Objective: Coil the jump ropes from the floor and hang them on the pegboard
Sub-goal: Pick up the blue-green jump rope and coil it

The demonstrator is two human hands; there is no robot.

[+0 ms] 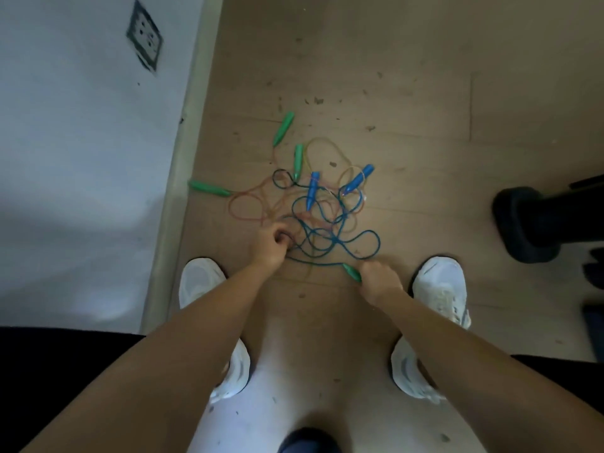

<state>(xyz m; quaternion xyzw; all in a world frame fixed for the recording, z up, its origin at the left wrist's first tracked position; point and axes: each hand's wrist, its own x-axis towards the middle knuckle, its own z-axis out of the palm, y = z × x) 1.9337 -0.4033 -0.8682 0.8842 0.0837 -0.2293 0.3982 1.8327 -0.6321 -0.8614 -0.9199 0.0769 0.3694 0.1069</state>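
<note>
Barely begun: the left hand (pixel 269 245) pinches the tangled ropes (pixel 313 217) just ahead, the right hand (pixel 380 279) grips a green handle (pixel 351 272); nothing coiled or hung.

Tangled blue and orange jump ropes (pixel 336 237), green and blue handles (pixel 312 191), on floor (pixel 425 109)

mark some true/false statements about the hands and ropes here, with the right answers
1. The right hand grips a green handle. True.
2. The left hand is open and empty. False: it grips the tangle of ropes.
3. Two blue handles lie on the floor. True.
4. The ropes are neatly coiled. False: they lie tangled.
5. The person is barefoot. False: they wear white shoes.
</note>
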